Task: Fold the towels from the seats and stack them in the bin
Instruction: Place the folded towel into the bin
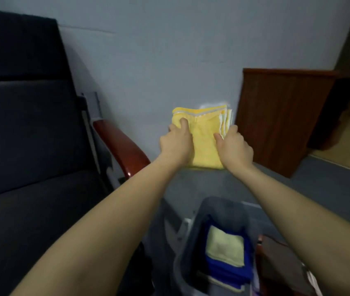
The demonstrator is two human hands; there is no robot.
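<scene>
At the far left stands a dark seat [26, 124] with a padded back and a red-brown wooden armrest [122, 146] on its right side. No towel can be seen on the part of the seat that is in view.

In the middle, the yellow towel [204, 133] is held up in the air in front of the pale wall [169, 50]. It is already folded into a thick, almost square packet. Near its top edge runs a pale stripe, and on its right edge several layers show, some of them white.

The left hand [177, 142] grips the left edge of the towel: the thumb lies on the front face and the fingers curl behind the cloth. The right hand [234, 146] grips the right edge in the same way, thumb on the front and fingers wrapped round the layered side. Both arms are stretched forward.

Lower and to the right, a grey bin [182, 263] stands on the floor. Inside lie folded towels: a pale yellow one [225, 246] on top of a blue stack [227, 272]. Under the blue there seems to be another pale layer, but the picture is blurred here.

At the right, against the wall, is a brown wooden cabinet [280, 116].
</scene>
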